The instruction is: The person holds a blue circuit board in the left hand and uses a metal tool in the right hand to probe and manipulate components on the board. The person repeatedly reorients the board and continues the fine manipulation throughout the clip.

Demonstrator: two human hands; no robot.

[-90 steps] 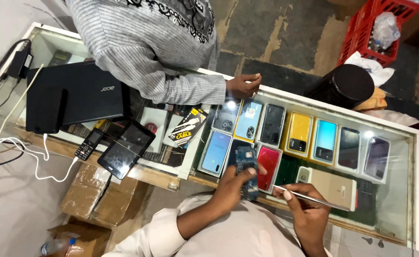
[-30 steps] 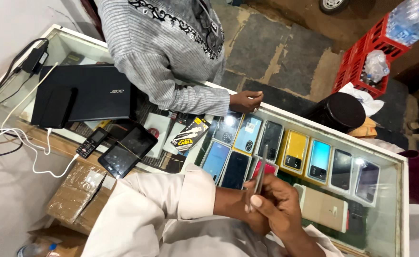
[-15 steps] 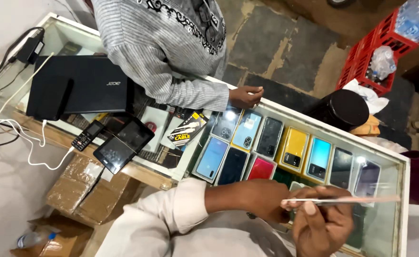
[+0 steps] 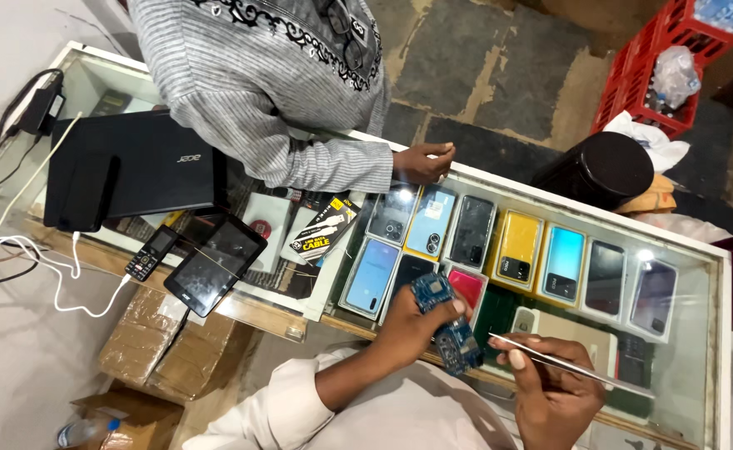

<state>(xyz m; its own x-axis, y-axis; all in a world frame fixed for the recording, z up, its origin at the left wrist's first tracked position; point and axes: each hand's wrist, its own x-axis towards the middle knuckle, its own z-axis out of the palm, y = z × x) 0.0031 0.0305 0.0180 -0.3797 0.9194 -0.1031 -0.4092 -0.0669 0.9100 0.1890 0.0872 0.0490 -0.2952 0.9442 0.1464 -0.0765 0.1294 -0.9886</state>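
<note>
My left hand [image 4: 410,323] grips a blue phone circuit board [image 4: 447,321] and holds it just over the near edge of the glass counter [image 4: 720,333]. My right hand [image 4: 552,388] pinches a pair of thin metal tweezers [image 4: 575,367] whose long end points to the right, a short way right of the board. Both of my arms come up from the bottom of the view in white sleeves.
Under the glass lie several phones [image 4: 520,248] in coloured cases. A person in a grey sweater rests a hand [image 4: 424,161] on the counter's far edge. A black laptop [image 4: 133,167], a tablet [image 4: 215,262], a keypad phone [image 4: 150,253] and white cables [image 4: 25,250] sit at left. Cardboard boxes [image 4: 166,342] stand below.
The blue board is back in plain view in my left hand, raised over the counter's near edge. My right hand with the tweezers has drawn lower and closer to me.
</note>
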